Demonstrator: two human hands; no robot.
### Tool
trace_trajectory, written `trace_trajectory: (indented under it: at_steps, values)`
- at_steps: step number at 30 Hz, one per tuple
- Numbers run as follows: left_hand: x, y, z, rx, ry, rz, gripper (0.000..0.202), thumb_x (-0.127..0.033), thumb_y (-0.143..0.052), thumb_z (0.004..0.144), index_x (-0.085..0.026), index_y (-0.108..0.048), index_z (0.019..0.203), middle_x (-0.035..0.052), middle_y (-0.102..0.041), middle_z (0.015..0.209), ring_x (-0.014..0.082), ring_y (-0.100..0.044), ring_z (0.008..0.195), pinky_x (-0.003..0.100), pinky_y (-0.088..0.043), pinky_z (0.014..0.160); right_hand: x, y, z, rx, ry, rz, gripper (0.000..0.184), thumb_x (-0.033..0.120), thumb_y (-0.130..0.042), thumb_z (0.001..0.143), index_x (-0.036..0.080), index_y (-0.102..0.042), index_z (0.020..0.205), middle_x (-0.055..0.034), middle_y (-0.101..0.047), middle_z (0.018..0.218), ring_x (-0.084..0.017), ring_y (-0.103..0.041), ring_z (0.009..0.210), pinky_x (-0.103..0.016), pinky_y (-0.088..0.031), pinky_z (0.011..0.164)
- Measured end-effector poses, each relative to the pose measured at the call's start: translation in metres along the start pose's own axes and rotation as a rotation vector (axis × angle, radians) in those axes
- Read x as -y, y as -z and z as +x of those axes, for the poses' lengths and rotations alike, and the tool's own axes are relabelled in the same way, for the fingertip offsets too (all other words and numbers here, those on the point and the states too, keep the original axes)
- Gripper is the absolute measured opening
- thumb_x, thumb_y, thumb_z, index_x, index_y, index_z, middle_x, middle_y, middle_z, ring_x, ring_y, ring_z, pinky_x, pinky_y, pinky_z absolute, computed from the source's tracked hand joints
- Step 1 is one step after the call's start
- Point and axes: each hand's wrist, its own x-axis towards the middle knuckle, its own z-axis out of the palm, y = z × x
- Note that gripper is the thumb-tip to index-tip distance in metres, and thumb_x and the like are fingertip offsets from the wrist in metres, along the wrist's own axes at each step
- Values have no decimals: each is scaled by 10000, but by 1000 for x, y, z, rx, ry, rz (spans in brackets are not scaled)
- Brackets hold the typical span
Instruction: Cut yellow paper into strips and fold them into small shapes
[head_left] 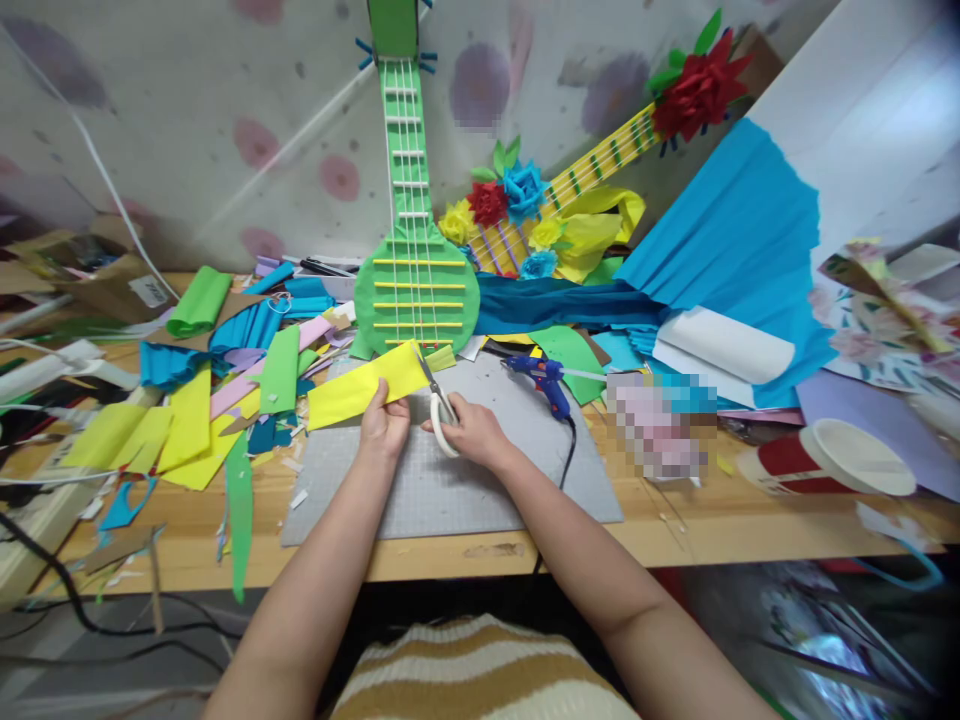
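Yellow paper strip (341,393), pinched in my left hand (385,420), should be taut while my right hand (474,430), curled round white-handled scissors (435,402), cuts squarely.

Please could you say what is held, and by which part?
Left hand: yellow paper strip, by its lower edge. Right hand: scissors, by the white handles.

The long yellow strip (352,393) looks like matt crepe paper. The white-handled scissors (434,402) pair smooth plastic grips with metal blades. The flat grey cutting mat (480,495) is matt, the pale wooden worktop (442,560) smooth-grained. The blue pistol-shaped glue gun (538,373) is shiny plastic; the fanned blue sheet (735,225), rippled paper. The red-and-white round cup (795,462), blurred, is probably smooth coated paper.
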Motion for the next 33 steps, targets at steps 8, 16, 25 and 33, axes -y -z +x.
trace_trajectory:
  at_steps: [8,16,25,33]
  values:
    - [0,0,-1,8,7,-12,251,-88,-444,890,-106,-569,1108,63,-724,865,66,-672,653,123,-522,601,-1,-2,0,-7,1,35,351,570,-491,791,220,-497,819,2,-595,690,-141,-517,616,-220,-246,548]
    - [0,-2,-3,1,8,13,244,-93,-458,885,-118,-578,1096,64,-722,890,60,-673,658,110,-517,598,-5,-4,2,-2,-11,35,350,561,-472,814,215,-514,845,-7,-608,712,-137,-531,637,-216,-272,567]
    - [1,2,2,5,-8,-6,260,-75,-468,876,-120,-578,1108,63,-726,863,76,-681,684,135,-532,649,-6,6,-3,28,-25,43,351,562,-419,834,220,-500,844,-3,-605,732,-136,-520,652,-210,-291,574]
    - [-2,-2,-1,13,-41,-18,298,-78,-434,892,-127,-549,1163,63,-725,887,73,-683,706,142,-533,694,-8,12,-6,47,5,-4,364,588,-406,823,234,-485,848,-5,-610,748,-160,-535,677,-219,-274,573]
